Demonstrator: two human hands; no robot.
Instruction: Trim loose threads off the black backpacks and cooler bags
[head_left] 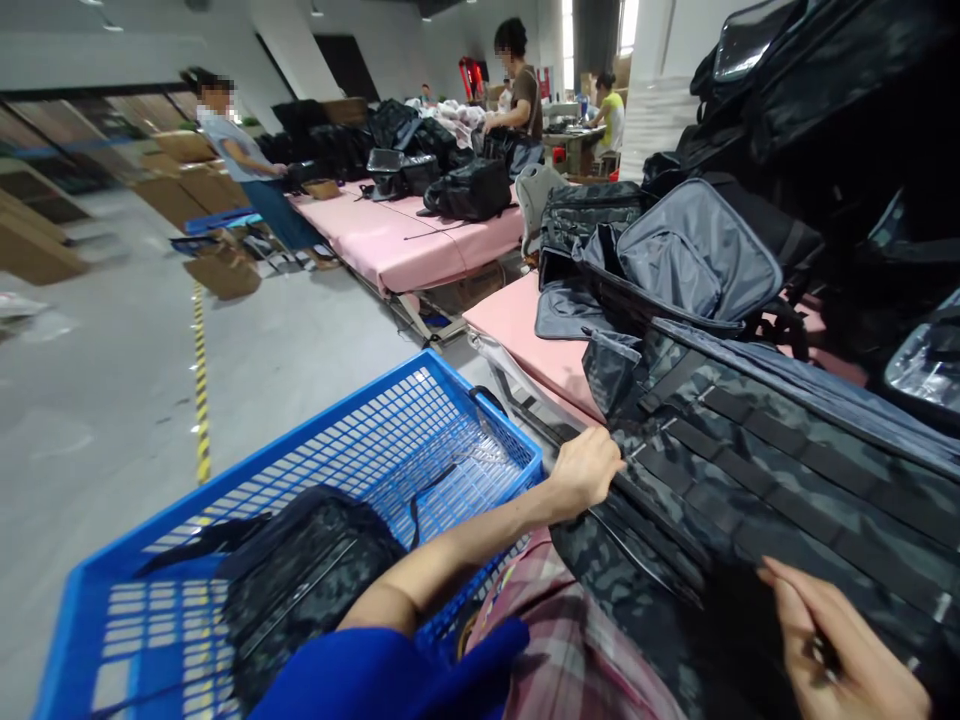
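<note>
A dark camouflage backpack [795, 480] with rows of webbing straps lies before me at the right, its grey lining showing along the upper edge. My left hand [589, 468] is closed on the near left edge of this backpack, beside a zip. Lower right, my right hand [844, 645] is held over the backpack with thumb and fingers pinched together. A small dark, shiny thing shows inside the right hand, too hidden to name. Behind the camouflage backpack, an unzipped bag [697, 250] stands with its grey lining turned outward.
Left of me is a blue plastic crate [480, 450] with a camouflage bag [307, 580] inside. Black bags are piled high at the right. Farther off, two people stand by a pink-covered table [420, 245] bearing bags, and another person sits behind. Yellow-black tape [201, 400] marks the floor.
</note>
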